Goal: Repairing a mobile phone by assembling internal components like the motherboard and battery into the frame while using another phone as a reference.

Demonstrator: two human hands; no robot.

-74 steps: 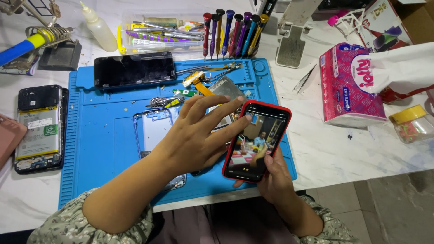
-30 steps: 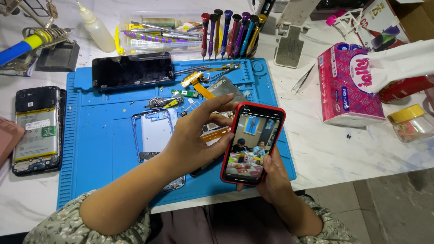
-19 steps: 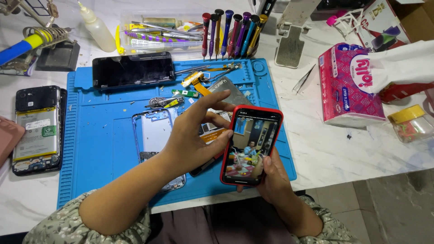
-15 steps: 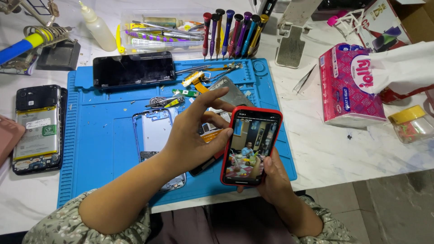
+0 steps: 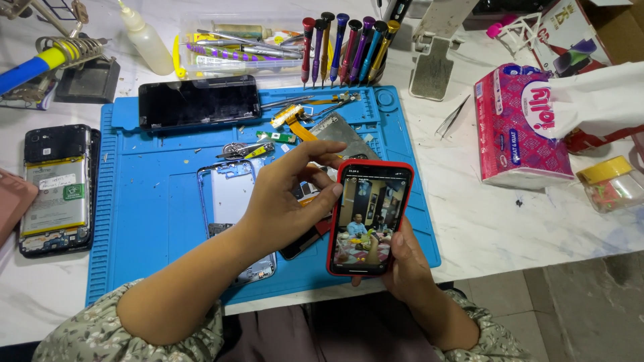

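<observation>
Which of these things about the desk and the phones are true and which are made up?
1. The right hand holds a phone in a red case. True.
2. That phone's screen is dark. False: it shows a picture.
3. The left hand touches the phone's left edge with its fingers. True.
4. The work mat is green. False: it is blue.
5. The screwdrivers stand in a row behind the mat. True.

Open passage: bare blue mat (image 5: 154, 221) left of the phone frame (image 5: 231, 201), and white tabletop (image 5: 483, 221) right of the mat. Obstacles: screwdriver rack (image 5: 345, 47) and black screen panel (image 5: 199, 100) along the far edge, tissue box (image 5: 516, 127) at right, opened phone (image 5: 57, 188) at left.
</observation>
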